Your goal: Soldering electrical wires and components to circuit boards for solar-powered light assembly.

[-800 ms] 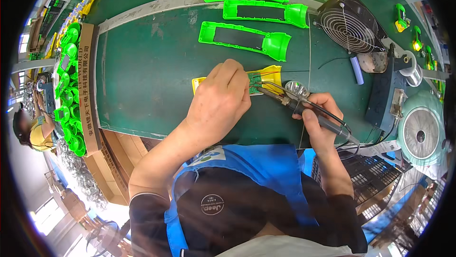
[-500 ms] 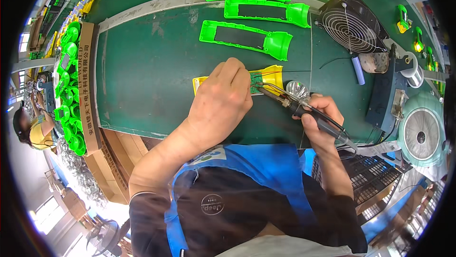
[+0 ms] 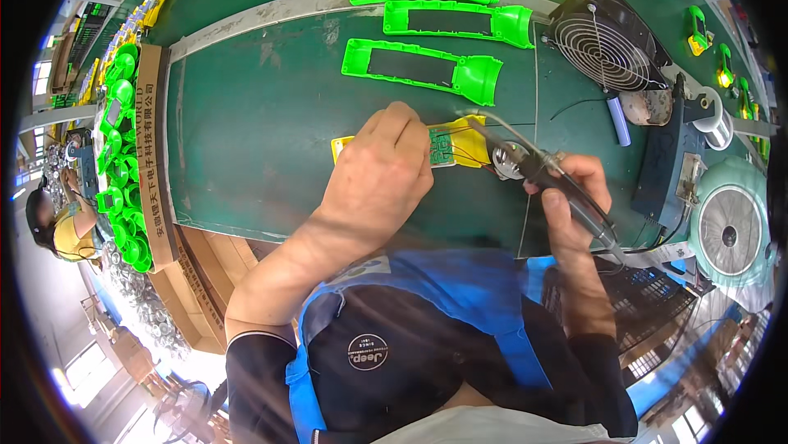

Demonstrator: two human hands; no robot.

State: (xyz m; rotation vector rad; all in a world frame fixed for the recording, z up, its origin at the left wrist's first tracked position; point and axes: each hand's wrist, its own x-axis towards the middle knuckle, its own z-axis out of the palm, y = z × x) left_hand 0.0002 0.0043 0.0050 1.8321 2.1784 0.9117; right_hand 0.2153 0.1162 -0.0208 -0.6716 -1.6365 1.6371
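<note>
Three long bright-green plastic housings (image 3: 423,66) lie on the green mat, all above the yellow housing (image 3: 468,140), of which one is in hand (partly covered). One small green circuit board (image 3: 441,148) sits on it. One soldering iron (image 3: 546,177) is counted just right of the yellow housing. Two fans stand further right: one black (image 3: 603,42), one pale green (image 3: 726,235). One blue cylindrical cell (image 3: 618,120) lies between them.

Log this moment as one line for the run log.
left hand: pressing yellow plastic casing with green circuit board | right hand: holding black soldering iron, tip at board | surface: green workbench
</note>
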